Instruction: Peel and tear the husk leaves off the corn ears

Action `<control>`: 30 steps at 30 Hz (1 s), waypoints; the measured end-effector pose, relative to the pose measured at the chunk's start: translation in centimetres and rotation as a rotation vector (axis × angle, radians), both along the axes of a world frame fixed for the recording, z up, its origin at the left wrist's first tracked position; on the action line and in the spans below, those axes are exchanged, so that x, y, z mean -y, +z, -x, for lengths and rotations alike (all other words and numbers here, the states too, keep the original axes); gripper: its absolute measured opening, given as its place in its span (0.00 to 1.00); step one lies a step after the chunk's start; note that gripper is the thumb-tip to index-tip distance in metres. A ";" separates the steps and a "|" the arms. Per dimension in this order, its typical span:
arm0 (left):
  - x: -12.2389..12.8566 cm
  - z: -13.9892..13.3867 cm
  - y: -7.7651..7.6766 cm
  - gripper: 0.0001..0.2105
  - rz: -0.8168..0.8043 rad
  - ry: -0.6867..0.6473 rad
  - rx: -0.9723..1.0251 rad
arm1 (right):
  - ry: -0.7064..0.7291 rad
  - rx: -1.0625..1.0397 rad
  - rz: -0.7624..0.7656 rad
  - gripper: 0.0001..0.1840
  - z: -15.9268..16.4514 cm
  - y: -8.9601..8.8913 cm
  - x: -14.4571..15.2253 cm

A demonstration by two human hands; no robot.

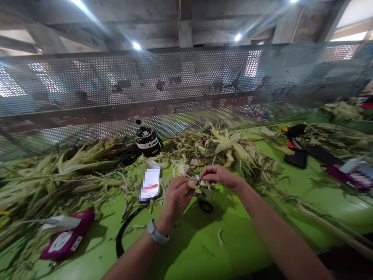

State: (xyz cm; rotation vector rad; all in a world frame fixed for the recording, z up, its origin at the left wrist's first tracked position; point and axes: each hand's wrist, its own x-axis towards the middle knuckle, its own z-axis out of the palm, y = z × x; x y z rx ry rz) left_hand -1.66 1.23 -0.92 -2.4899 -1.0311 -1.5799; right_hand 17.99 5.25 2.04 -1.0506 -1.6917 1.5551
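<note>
My left hand (175,196), with a pale watch band (157,232) on its wrist, pinches a small pale piece of corn husk (192,184). Close against it, my right hand (222,177) has thumb and fingertips drawn together at the same piece. What exactly the right fingertips grip is too small to make out. Under the hands lie white and pale green husk scraps (207,191) and a black loop (205,206) like a scissors handle. Just left of my left hand, a phone (150,183) with a lit screen rests on the green table (201,249).
Corn husks and leaves are heaped at the left (84,163) and behind the hands (230,146). A dark round bottle (147,143) stands by a perforated metal screen (186,85). Purple power bank (68,237), cable and black strap (121,233) lie left; a dark phone (296,158) lies right.
</note>
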 end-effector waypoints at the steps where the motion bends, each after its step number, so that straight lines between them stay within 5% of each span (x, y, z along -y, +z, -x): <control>1: 0.0 0.0 -0.1 0.06 0.015 -0.011 0.011 | 0.005 0.005 -0.001 0.09 -0.1 0.0 0.0; 10: 0.1 -0.4 0.3 0.05 0.379 -0.182 0.258 | 0.052 0.059 0.007 0.12 -1.4 0.7 -0.2; 18: -0.2 -0.6 0.7 0.08 1.166 -0.343 1.093 | 0.223 0.154 0.054 0.12 -3.5 1.5 -0.5; 22: 0.0 -0.9 1.1 0.07 1.458 -0.477 1.333 | 0.126 0.052 0.028 0.13 -3.3 1.4 -0.6; 25: 0.4 -1.3 1.3 0.06 1.553 -0.460 1.348 | 0.049 -0.097 0.037 0.15 -2.3 0.8 -0.4; 30: 0.6 -1.5 1.2 0.07 1.535 -0.453 1.297 | 0.054 -0.347 0.270 0.15 0.6 -0.6 0.4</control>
